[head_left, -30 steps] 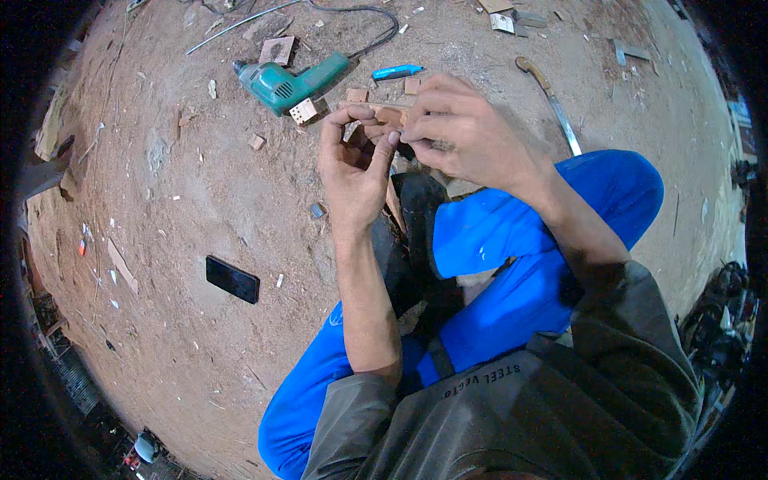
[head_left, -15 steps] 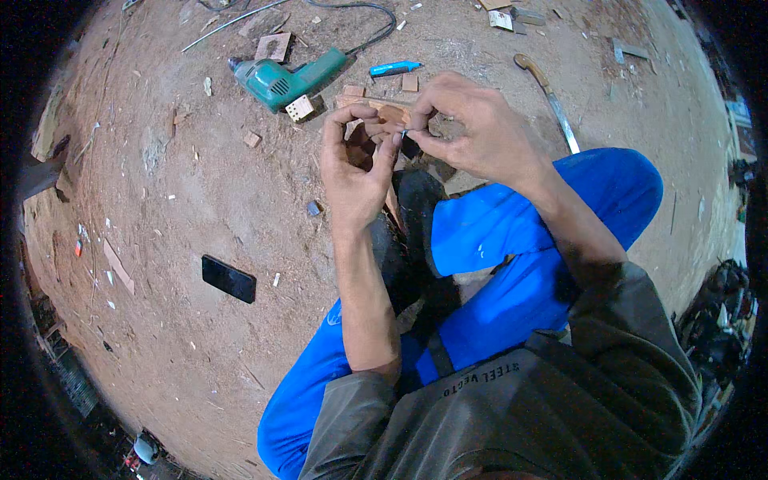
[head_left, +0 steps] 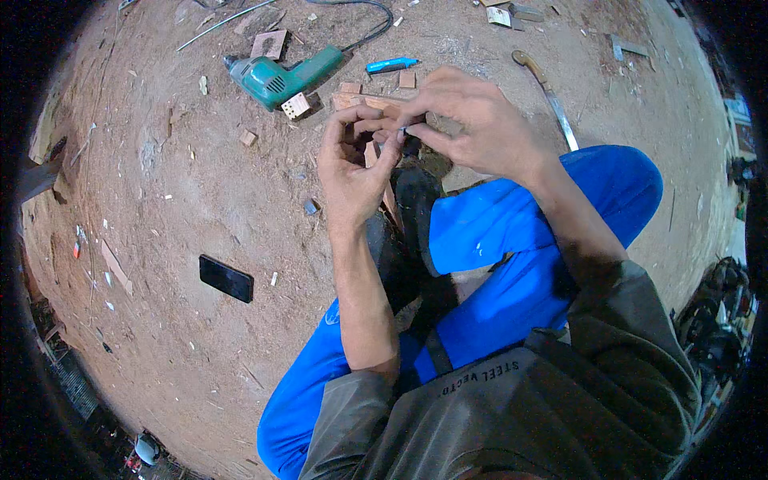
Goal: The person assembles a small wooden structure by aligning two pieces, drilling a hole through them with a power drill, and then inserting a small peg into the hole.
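Note:
My left hand (head_left: 352,164) and my right hand (head_left: 480,124) meet in front of my lap, fingertips almost touching. Between the left thumb and fingers is a small dark piece (head_left: 403,130), too tiny to name. The right thumb and index finger pinch at the same spot, and what they grip is hidden. Behind the fingers a reddish wooden board (head_left: 349,101) lies on the ground, partly covered by the hands. Small wooden blocks (head_left: 407,79) sit just past it.
Beyond my left hand lies a green power drill (head_left: 280,80) with a cord, beside a drilled wooden block (head_left: 295,106). A blue marker-like tool (head_left: 392,66) is farther off. A wooden-handled blade (head_left: 552,100) rests at right, a black phone (head_left: 226,278) at left.
Both hands stay together at nearly the same place. The left fingers have curled in closer to the right fingertips. The view has shifted slightly.

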A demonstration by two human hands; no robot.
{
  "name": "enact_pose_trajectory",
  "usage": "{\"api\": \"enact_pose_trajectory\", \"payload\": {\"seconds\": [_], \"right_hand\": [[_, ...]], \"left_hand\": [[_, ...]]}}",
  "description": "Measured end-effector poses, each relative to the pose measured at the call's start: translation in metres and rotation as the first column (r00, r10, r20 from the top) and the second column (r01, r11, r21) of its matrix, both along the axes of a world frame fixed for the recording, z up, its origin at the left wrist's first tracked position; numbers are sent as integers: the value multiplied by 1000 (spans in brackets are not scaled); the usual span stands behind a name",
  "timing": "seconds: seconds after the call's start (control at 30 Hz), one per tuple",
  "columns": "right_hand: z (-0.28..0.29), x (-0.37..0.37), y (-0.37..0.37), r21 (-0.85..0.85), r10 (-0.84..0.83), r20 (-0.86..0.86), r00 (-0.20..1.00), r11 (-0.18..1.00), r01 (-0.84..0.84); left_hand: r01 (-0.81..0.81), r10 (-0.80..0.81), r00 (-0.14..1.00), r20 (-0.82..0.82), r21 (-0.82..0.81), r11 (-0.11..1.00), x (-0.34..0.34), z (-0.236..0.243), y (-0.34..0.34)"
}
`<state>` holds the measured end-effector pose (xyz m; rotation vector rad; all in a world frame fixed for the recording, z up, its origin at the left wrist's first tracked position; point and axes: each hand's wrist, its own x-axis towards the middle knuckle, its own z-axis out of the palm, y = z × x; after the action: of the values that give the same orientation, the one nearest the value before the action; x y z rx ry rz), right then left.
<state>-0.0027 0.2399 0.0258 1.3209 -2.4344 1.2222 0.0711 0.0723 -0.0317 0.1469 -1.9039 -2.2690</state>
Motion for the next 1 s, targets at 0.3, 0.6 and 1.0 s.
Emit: {"api": "enact_pose_trajectory", "payload": {"seconds": [0.3,0.6,1.0], "right_hand": [[0,-22,16,124,222,-32,975,968,-216],[4,-17,11,80,209,-39,977,976,-205],[3,-21,7,62,215,-38,976,975,-212]], "left_hand": [[-46,45,998,-53,-7,999,-1,-6,8],[-60,62,996,-70,28,998,-1,-4,7],[-46,49,998,-33,64,997,-3,-4,7]]}}
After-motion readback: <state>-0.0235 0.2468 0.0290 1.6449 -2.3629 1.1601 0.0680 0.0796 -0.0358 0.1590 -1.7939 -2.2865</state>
